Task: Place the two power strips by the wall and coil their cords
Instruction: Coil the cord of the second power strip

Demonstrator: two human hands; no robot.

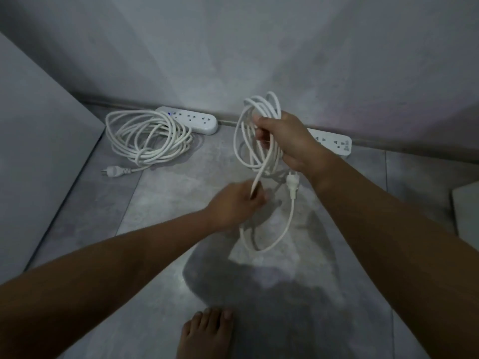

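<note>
Right hand [287,141] grips the coiled cord loops [255,130] at frame centre, held up near the wall. Left hand [237,203] just below pinches the loose cord; its tail loop [274,239] and plug [293,181] hang lower right. Right strip [334,145] behind the wrist; left strip [197,119], coil [147,137] done. Open floor below.

Two bare forearms, no sleeves, left grip [234,203], right grip [287,141], no rings, one bare foot [204,332]

You stand on a grey tiled floor [160,203] that meets a pale grey wall [233,47] along a dark skirting strip [129,103]. Your bare foot [204,332] shows at the bottom; a pale panel [33,138] rises at left.
</note>
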